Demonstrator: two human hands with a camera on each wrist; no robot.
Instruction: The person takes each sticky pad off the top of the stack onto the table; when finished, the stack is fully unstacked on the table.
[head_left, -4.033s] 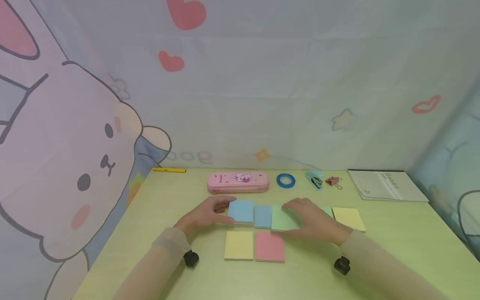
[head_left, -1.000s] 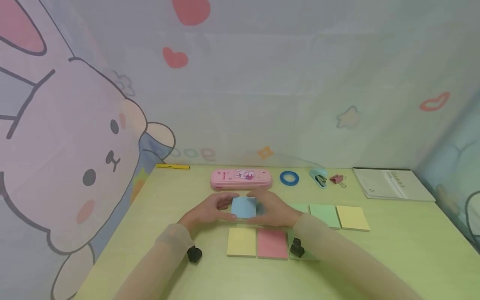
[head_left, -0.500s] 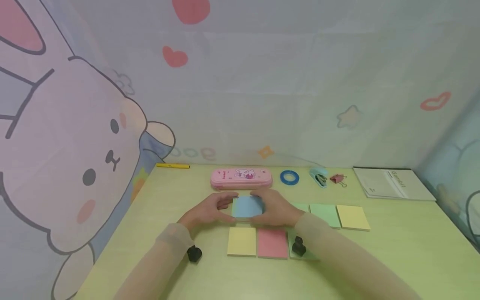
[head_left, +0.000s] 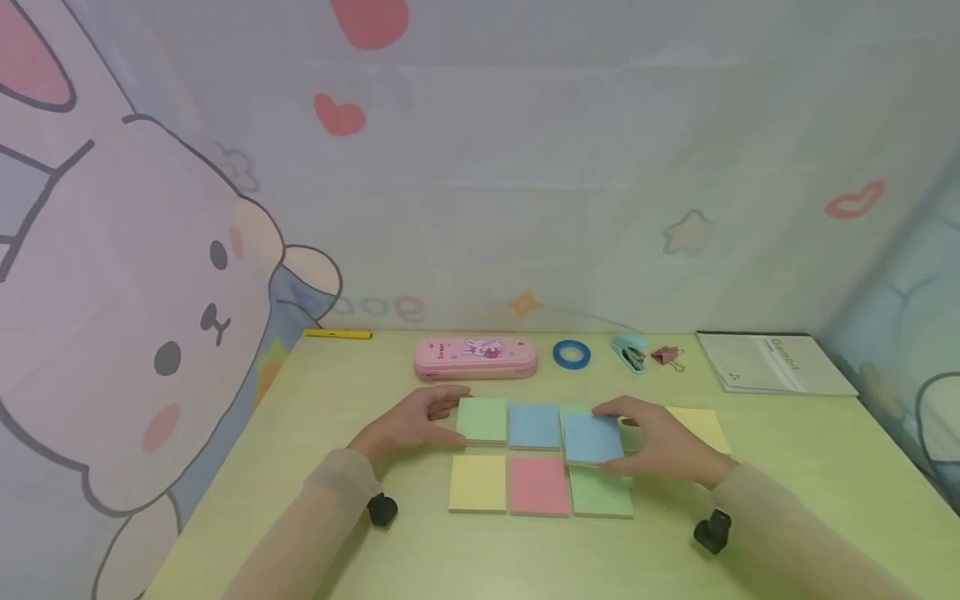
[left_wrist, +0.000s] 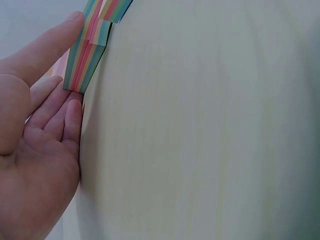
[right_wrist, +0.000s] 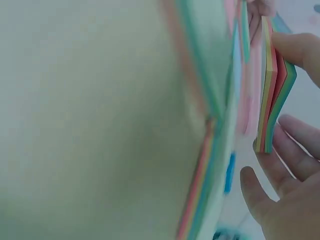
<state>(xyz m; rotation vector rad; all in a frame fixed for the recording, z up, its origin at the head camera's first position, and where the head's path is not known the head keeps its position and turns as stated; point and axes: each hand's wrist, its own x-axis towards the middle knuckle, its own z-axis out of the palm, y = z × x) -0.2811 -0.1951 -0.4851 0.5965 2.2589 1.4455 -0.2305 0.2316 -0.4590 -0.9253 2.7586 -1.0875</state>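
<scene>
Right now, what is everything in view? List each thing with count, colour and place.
Pads: eight seen; green, two blue, one part-hidden green, yellow in the back row; yellow, pink, green in front; table centre.
Pen: one, yellow, far left edge.
Pencil case: one, pink, behind the pads.
Tape: one, blue, right of the case.
Stapler: one, light blue, beside the tape.
Clip: one, pink, beside the stapler.
Notebook: one, grey, far right.
Left hand: touches the green pad.
Right hand: holds a blue pad.
</scene>
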